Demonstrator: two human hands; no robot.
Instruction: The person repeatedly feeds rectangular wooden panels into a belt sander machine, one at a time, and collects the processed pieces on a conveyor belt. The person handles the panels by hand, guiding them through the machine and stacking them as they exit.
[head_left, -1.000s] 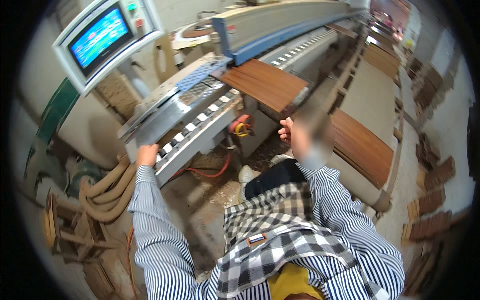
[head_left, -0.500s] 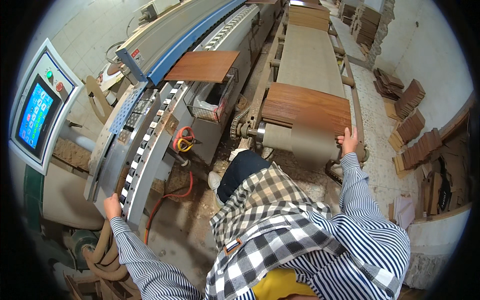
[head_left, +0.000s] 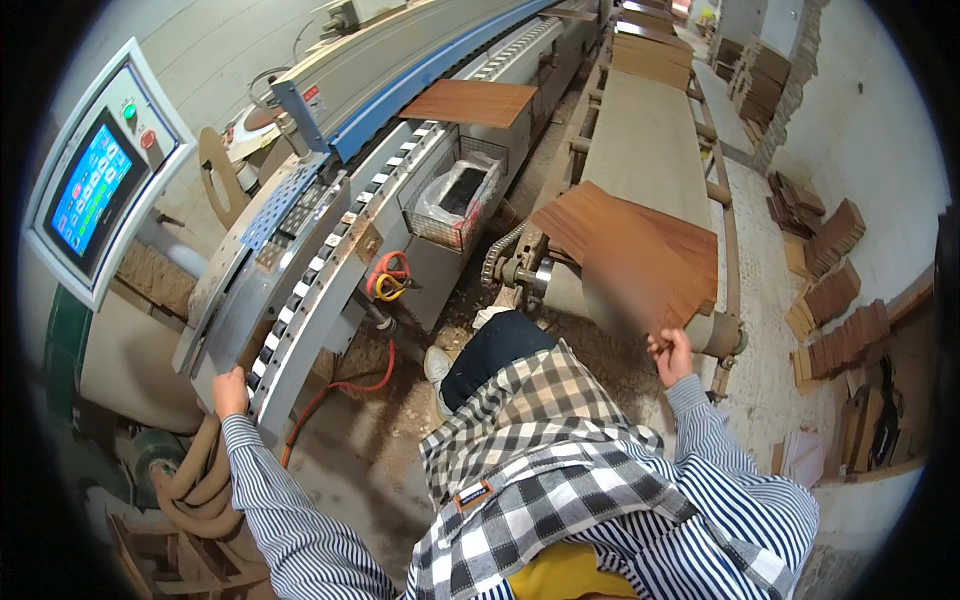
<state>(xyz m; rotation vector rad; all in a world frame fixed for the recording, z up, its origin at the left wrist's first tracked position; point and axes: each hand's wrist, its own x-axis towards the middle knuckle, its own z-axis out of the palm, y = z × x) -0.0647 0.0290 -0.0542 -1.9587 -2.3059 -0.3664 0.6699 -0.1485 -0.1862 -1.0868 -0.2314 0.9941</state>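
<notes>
My right hand (head_left: 672, 357) is closed on the near corner of a reddish-brown wooden panel (head_left: 625, 240). That panel lies turned at an angle over a stack of like panels (head_left: 695, 245) at the near end of the conveyor belt (head_left: 640, 130). A blurred patch covers part of its near portion. At the left, my left hand (head_left: 230, 393) is curled over the near end of the machine's grey bed (head_left: 215, 360), beside its track of black and white pads (head_left: 300, 300). Another brown panel (head_left: 470, 102) rests on that track farther along, partly under the blue beam.
A control screen (head_left: 95, 195) with green and red buttons stands at far left. On the machine's side hang a wire basket (head_left: 460, 195) and scissors (head_left: 388, 275). A red hose (head_left: 370, 385) runs below. Stacked boards (head_left: 850, 335) line the right wall.
My right hand has come nearer to me, its fingers now closed on the panel's corner. The top panel has swung askew on the stack. My left hand stays at the machine's end.
</notes>
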